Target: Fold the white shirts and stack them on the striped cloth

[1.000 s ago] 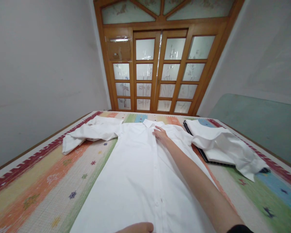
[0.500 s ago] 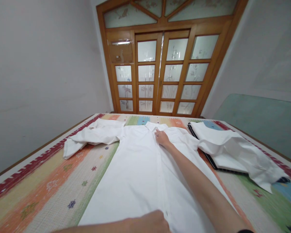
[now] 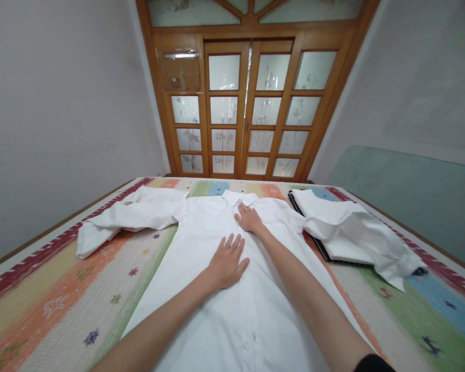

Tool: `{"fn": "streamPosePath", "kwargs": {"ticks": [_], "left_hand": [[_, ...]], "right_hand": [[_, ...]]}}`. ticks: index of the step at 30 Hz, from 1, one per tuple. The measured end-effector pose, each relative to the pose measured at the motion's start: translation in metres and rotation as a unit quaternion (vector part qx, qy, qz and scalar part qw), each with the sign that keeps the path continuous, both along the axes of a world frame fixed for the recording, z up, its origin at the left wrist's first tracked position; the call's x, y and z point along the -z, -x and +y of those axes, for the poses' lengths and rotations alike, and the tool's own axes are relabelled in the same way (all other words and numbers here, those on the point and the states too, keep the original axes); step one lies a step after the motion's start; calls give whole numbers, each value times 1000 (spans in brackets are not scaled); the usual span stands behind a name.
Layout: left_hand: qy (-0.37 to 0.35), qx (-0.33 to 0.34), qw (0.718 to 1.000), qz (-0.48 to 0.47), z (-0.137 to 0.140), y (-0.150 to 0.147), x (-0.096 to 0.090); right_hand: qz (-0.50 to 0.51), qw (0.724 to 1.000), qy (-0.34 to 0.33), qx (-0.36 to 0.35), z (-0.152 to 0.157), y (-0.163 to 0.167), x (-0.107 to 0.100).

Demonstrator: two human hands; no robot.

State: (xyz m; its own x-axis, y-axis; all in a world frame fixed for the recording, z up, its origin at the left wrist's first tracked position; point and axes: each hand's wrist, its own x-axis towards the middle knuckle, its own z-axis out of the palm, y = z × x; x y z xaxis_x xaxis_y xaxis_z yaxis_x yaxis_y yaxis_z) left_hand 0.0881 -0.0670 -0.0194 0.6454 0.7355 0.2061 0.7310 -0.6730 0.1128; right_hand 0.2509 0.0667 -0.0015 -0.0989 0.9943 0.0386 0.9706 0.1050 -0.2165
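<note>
A white long-sleeved shirt [image 3: 205, 232] lies spread front side up, its collar at the far end and its sleeves stretched out to both sides. My left hand [image 3: 228, 261] rests flat on the chest, left of the button strip, with the fingers spread. Just below the collar, my right hand [image 3: 248, 218] lies on the cloth with its fingers stretched out. Neither hand grips the fabric. The shirt's lower end runs out of view at the bottom, partly behind my forearms.
A colourful striped cloth [image 3: 112, 289] covers the surface beneath. At the right, a folded white and black stack [image 3: 349, 252] lies partly under the shirt's sleeve. Beyond the far edge stands a wooden door [image 3: 244, 126] with glass panes. A pale green panel [image 3: 406, 191] leans by the right wall.
My left hand has moved forward from the shirt's lower part to the chest and opened flat. My right hand has spread its fingers below the collar. The view has shifted slightly.
</note>
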Motion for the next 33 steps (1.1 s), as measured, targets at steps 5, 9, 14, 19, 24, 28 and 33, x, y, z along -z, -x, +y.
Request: {"fn": "streamPosePath", "kwargs": {"ticks": [5, 9, 14, 19, 24, 28, 33], "left_hand": [[18, 3, 1000, 9, 1, 0, -7], [19, 7, 1000, 13, 2, 0, -7], [12, 5, 1000, 16, 1, 0, -8], [34, 3, 999, 20, 2, -1, -9], [59, 33, 998, 8, 0, 1, -15], [78, 62, 995, 21, -2, 3, -21], [87, 60, 994, 27, -2, 2, -23]], "right_hand": [[48, 999, 5, 2, -2, -1, -9], [85, 995, 1, -53, -10, -21, -29], [32, 999, -40, 18, -23, -79, -72], [-109, 992, -1, 69, -42, -147, -108], [-172, 973, 141, 62, -70, -180, -120], [-240, 959, 135, 70, -89, -185, -119], [-303, 947, -24, 105, -100, -190, -124]]}}
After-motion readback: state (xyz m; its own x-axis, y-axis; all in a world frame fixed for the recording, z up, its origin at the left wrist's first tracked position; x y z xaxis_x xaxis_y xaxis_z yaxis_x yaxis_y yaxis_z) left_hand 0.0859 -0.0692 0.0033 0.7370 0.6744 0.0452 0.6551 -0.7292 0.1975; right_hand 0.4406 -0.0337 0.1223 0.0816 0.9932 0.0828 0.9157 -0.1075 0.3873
